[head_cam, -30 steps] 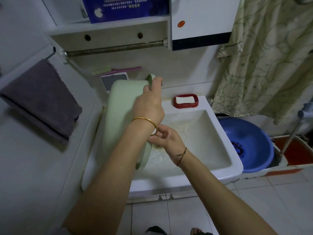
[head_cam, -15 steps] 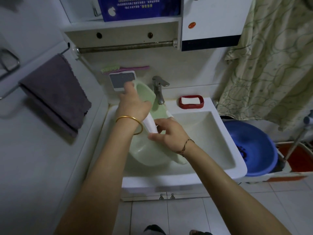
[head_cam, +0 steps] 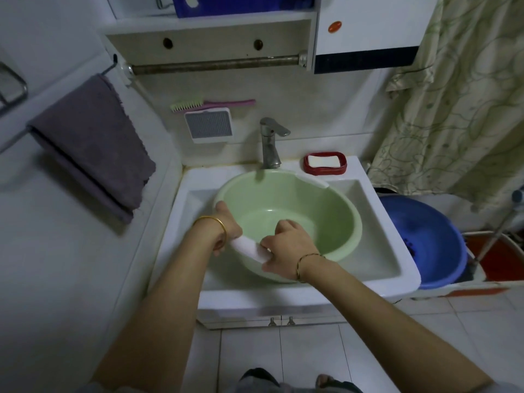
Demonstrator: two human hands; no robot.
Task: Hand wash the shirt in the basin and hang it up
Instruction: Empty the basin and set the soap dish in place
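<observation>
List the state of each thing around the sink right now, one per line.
green basin: upright in the sink, no shirt inside.
left hand: grips the basin's near-left rim.
right hand: grips the basin's near rim.
faucet: no stream of water showing.
soap dish: holds a white soap bar.
purple towel: hanging folded on the left wall.
blue basin: low beside the sink, on the right.

No legible text anywhere in view.
Blue rectangular box (head_cam: 243, 5) on the upper shelf: white mark only, no readable characters.
Orange oval sticker (head_cam: 334, 26) on the white cabinet door (head_cam: 374, 21): print too small to read.
</observation>
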